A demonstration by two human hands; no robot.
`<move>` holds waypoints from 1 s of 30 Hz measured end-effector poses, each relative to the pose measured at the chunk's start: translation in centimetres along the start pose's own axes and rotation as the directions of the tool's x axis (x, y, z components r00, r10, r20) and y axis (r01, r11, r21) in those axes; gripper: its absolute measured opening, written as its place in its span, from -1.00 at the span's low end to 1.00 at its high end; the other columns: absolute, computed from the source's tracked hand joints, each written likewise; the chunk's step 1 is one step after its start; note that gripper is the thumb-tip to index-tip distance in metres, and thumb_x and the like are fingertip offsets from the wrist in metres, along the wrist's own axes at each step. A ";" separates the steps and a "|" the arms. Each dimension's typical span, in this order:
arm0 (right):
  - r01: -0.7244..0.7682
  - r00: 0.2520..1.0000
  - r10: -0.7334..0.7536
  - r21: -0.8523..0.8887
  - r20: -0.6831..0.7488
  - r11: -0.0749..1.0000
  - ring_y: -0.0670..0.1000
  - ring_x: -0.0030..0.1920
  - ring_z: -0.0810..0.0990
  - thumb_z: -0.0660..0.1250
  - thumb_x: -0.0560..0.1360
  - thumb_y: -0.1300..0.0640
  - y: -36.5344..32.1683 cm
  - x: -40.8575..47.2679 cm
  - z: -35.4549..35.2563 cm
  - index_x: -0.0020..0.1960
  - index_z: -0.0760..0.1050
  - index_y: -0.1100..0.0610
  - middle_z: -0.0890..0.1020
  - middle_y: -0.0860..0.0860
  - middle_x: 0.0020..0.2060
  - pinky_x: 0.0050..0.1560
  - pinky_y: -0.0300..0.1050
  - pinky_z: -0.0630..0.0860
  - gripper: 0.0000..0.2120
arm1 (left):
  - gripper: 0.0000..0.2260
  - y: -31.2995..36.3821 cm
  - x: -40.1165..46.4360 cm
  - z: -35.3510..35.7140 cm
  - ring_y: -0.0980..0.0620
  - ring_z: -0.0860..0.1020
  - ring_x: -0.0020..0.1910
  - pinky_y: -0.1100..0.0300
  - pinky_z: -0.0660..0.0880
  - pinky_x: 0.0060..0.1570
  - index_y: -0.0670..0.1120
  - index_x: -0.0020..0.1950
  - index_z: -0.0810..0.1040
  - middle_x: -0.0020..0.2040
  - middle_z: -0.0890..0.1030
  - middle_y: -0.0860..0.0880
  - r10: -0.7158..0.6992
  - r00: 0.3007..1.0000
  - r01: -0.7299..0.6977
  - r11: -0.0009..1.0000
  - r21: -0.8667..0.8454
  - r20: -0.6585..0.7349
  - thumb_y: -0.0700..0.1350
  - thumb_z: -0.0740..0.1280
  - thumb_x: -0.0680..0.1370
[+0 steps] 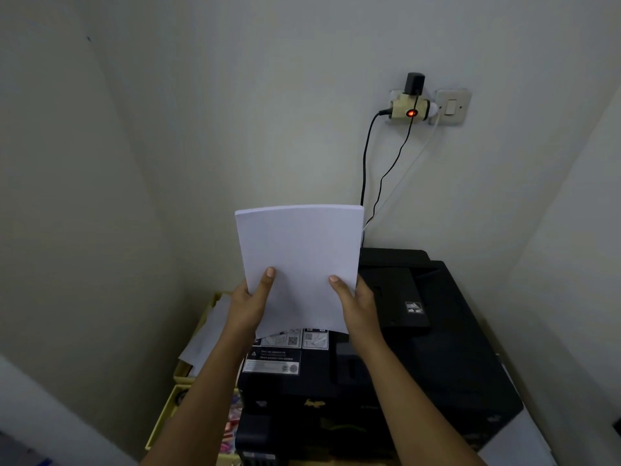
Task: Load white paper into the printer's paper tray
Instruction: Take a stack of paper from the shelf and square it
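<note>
Both hands grip the stack of white paper (299,260) at its lower corners, the left hand (250,299) and right hand (356,306) each with a thumb laid on the front sheet. The stack is held upright above the black printer (437,364), long axis vertical, top edge toward the wall. Left of the printer, a yellow tray (201,317) holds loose white sheets (208,331).
</note>
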State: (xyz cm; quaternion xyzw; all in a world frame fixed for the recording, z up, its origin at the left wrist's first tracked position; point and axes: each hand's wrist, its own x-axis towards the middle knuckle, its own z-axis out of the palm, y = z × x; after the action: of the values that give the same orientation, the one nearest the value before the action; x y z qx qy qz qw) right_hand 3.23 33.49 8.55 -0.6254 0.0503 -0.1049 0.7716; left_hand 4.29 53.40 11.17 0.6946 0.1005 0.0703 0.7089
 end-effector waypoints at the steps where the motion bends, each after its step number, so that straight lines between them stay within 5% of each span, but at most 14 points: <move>1: 0.004 1.000 -0.004 0.004 0.002 1.000 -0.07 0.18 0.75 0.43 0.66 0.05 0.1 0.0 0.0 0.41 0.61 0.01 0.77 -0.07 0.20 0.10 -0.15 0.69 -0.68 | -0.59 -0.1 0.0 0.0 -0.03 0.56 0.17 0.05 0.46 0.13 0.03 0.36 0.56 0.17 0.62 0.02 0.013 1.000 -0.013 1.000 0.000 0.004 0.20 0.37 0.59; 5: -0.006 1.000 0.006 -0.010 0.013 1.000 -0.05 0.19 0.75 0.44 0.66 0.01 0.5 0.0 -0.2 0.39 0.61 -0.06 0.76 -0.08 0.20 0.12 -0.11 0.68 -0.70 | -0.53 -0.5 -0.2 0.1 -0.02 0.54 0.19 0.03 0.46 0.17 0.01 0.43 0.51 0.22 0.61 0.03 0.028 0.999 -0.030 0.999 0.043 0.044 0.20 0.37 0.59; 12: -0.002 0.998 0.005 -0.055 0.059 0.998 -0.12 0.17 0.74 0.43 0.66 -0.03 0.1 -0.2 -0.5 0.39 0.59 -0.12 0.75 -0.11 0.21 0.07 -0.18 0.68 -0.70 | -0.70 -0.5 -0.3 -0.7 0.14 0.59 0.06 0.12 0.52 0.00 0.07 0.23 0.57 0.06 0.64 0.17 -0.014 0.995 0.008 0.998 0.059 0.103 0.14 0.45 0.56; 23: 0.055 0.996 -0.042 -0.174 0.077 0.983 -0.08 0.25 0.71 0.43 0.67 0.00 0.5 0.5 -0.8 0.51 0.53 0.02 0.73 -0.08 0.27 0.26 -0.07 0.65 -0.58 | -0.80 0.8 0.1 -1.0 0.07 0.67 0.03 0.21 0.58 -0.12 0.09 0.12 0.63 0.04 0.71 0.10 -0.001 0.981 -0.032 0.986 0.166 0.195 0.11 0.48 0.55; 27: 0.027 0.996 -0.011 -0.180 0.090 0.983 -0.12 0.20 0.73 0.45 0.66 0.03 0.0 0.3 -1.5 0.47 0.58 0.01 0.75 -0.10 0.23 0.28 -0.01 0.67 -0.62 | -0.76 0.9 0.2 -1.0 0.17 0.64 0.00 0.17 0.62 0.05 0.09 0.13 0.61 0.02 0.68 0.15 -0.027 0.970 -0.023 0.979 0.202 0.241 0.14 0.48 0.53; 30: 0.010 0.997 0.001 -0.144 0.077 0.990 -0.07 0.20 0.74 0.45 0.66 0.04 -0.5 -0.1 -2.2 0.46 0.58 0.00 0.76 -0.08 0.22 0.26 0.01 0.68 -0.62 | -0.79 1.0 -0.2 -0.4 0.22 0.59 -0.06 0.33 0.51 -0.15 0.07 0.12 0.59 -0.03 0.64 0.19 -0.039 0.965 -0.013 0.981 0.194 0.259 0.11 0.47 0.56</move>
State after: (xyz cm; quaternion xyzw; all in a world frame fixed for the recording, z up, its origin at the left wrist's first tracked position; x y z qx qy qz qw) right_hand 2.65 31.30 8.52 -0.6831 0.0264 -0.0784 0.7256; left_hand 4.00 53.80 12.18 0.7627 0.0168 -0.0369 0.6455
